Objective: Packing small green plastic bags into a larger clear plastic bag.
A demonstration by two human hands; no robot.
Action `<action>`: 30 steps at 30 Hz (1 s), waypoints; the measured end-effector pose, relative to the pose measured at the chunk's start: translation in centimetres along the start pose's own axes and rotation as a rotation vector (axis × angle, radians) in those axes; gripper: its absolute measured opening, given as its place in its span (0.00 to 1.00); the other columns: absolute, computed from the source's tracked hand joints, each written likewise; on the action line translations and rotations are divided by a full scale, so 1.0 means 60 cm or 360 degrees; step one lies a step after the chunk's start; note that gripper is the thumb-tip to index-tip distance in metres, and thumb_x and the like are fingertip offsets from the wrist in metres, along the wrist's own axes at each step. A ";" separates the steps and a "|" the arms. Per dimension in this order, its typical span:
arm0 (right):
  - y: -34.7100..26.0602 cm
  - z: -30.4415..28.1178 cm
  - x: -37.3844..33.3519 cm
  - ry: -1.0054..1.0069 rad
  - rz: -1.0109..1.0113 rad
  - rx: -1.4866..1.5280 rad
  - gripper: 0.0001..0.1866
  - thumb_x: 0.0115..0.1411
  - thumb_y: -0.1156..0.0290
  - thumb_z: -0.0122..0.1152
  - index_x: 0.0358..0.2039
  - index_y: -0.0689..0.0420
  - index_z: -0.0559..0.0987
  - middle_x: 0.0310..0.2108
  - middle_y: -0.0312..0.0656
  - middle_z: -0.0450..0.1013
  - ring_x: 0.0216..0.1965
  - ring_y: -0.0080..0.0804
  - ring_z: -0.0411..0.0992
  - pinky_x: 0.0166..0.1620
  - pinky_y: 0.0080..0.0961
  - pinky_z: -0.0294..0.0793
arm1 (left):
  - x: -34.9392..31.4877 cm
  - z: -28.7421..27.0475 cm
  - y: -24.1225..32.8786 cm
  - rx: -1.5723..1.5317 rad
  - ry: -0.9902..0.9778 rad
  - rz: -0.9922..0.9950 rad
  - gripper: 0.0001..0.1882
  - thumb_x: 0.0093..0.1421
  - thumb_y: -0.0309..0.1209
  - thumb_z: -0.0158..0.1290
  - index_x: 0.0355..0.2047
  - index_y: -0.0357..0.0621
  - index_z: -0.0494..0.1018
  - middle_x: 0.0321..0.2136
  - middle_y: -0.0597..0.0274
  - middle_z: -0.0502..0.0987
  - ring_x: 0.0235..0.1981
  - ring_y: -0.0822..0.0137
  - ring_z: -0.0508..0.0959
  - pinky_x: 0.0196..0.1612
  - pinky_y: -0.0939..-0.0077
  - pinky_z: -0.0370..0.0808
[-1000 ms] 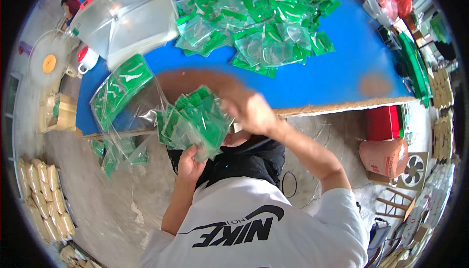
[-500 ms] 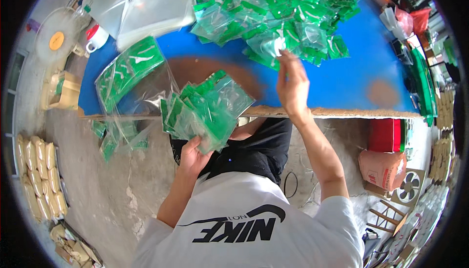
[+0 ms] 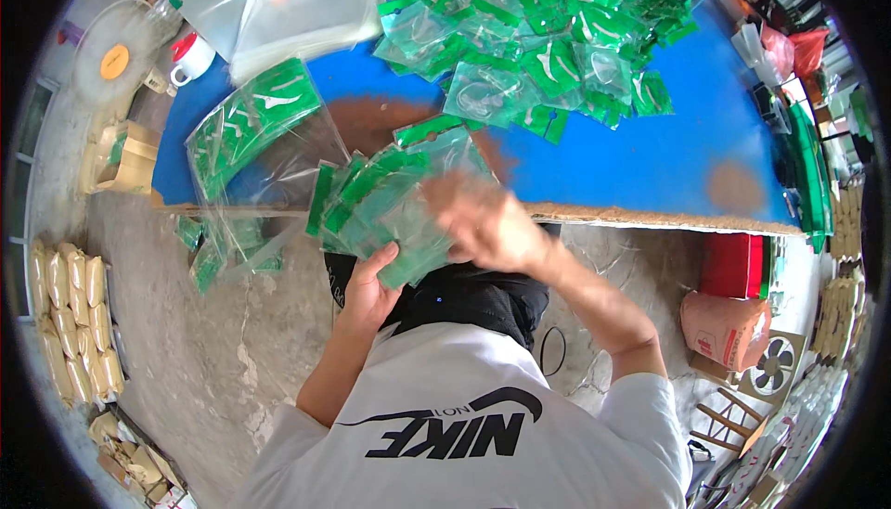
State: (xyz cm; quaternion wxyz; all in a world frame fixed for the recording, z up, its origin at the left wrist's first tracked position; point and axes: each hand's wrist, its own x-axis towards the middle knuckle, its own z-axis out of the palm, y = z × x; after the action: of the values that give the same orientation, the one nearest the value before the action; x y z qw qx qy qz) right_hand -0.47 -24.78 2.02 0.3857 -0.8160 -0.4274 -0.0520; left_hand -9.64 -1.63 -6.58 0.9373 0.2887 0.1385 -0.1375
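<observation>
My left hand (image 3: 374,283) is closed on the lower edge of a fanned stack of small clear packets with green headers (image 3: 385,198), held over my lap at the table's near edge. My right hand (image 3: 484,221), smeared by motion, is at the right side of that stack; its fingers cannot be made out, nor whether a packet is between them. Farther back on the blue table (image 3: 668,170) lies a large loose pile of similar packets (image 3: 534,45). To the left, a large clear bag with green packets (image 3: 260,119) hangs partly over the edge.
A translucent plastic tray (image 3: 288,8) and a white mug with a red lid (image 3: 191,58) stand at the back left. A round fan (image 3: 116,62) is beyond them. Filled bags are stacked at the left (image 3: 79,323). A wooden stool (image 3: 729,421) and a red box (image 3: 730,265) are at the right.
My right hand has come back from the pile on the table to the stack in my left hand. The left hand keeps its grip, nearly in place.
</observation>
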 end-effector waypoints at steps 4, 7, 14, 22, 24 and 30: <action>0.050 -0.013 0.006 0.0185 0.0276 -0.0654 0.23 0.63 0.63 0.57 0.56 0.62 0.74 0.60 0.55 0.67 0.65 0.56 0.60 0.67 0.54 0.56 | -0.008 -0.038 0.004 0.0155 -0.0501 0.0413 0.28 0.64 0.30 0.53 0.63 0.41 0.61 0.59 0.56 0.70 0.61 0.55 0.70 0.63 0.51 0.69; 0.036 0.042 -0.029 0.0110 0.0162 -0.0696 0.24 0.60 0.66 0.58 0.55 0.64 0.74 0.60 0.54 0.67 0.65 0.54 0.60 0.67 0.54 0.56 | 0.001 -0.037 0.012 -0.0337 -0.0299 0.0010 0.29 0.63 0.29 0.52 0.64 0.40 0.60 0.61 0.53 0.68 0.62 0.49 0.69 0.64 0.45 0.67; 0.104 0.012 0.036 0.0466 0.0403 -0.0818 0.21 0.64 0.62 0.55 0.53 0.60 0.76 0.51 0.57 0.72 0.59 0.57 0.65 0.61 0.50 0.63 | 0.002 0.046 0.011 -0.0097 -0.0129 -0.0040 0.33 0.62 0.32 0.52 0.66 0.43 0.56 0.61 0.50 0.67 0.61 0.48 0.70 0.60 0.42 0.71; 0.058 -0.011 -0.016 -0.0142 0.0135 -0.0364 0.22 0.71 0.60 0.46 0.57 0.61 0.74 0.61 0.54 0.67 0.66 0.55 0.60 0.67 0.53 0.55 | -0.004 0.035 0.022 0.0027 -0.0119 -0.0019 0.28 0.64 0.31 0.50 0.63 0.37 0.60 0.56 0.51 0.73 0.56 0.54 0.76 0.52 0.53 0.78; 0.051 0.005 -0.022 -0.0085 0.0005 -0.0192 0.21 0.69 0.61 0.48 0.55 0.61 0.74 0.59 0.56 0.68 0.62 0.56 0.64 0.66 0.52 0.59 | -0.007 0.030 0.019 0.0133 -0.0081 -0.0020 0.29 0.63 0.33 0.51 0.63 0.39 0.60 0.55 0.52 0.73 0.55 0.54 0.76 0.50 0.54 0.78; 0.086 -0.006 0.043 0.0324 0.0266 -0.0060 0.18 0.68 0.62 0.50 0.48 0.63 0.76 0.49 0.60 0.73 0.51 0.59 0.70 0.57 0.44 0.68 | 0.003 0.004 0.025 0.0201 -0.0133 0.0007 0.29 0.61 0.35 0.51 0.63 0.41 0.62 0.53 0.55 0.75 0.50 0.57 0.78 0.43 0.59 0.78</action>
State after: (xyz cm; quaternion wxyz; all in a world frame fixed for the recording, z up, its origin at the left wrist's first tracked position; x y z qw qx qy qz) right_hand 5.04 -25.05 0.32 0.4147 -0.8464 -0.3155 -0.1102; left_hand -8.90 -0.60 -5.70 0.9225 0.3414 0.0897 -0.1559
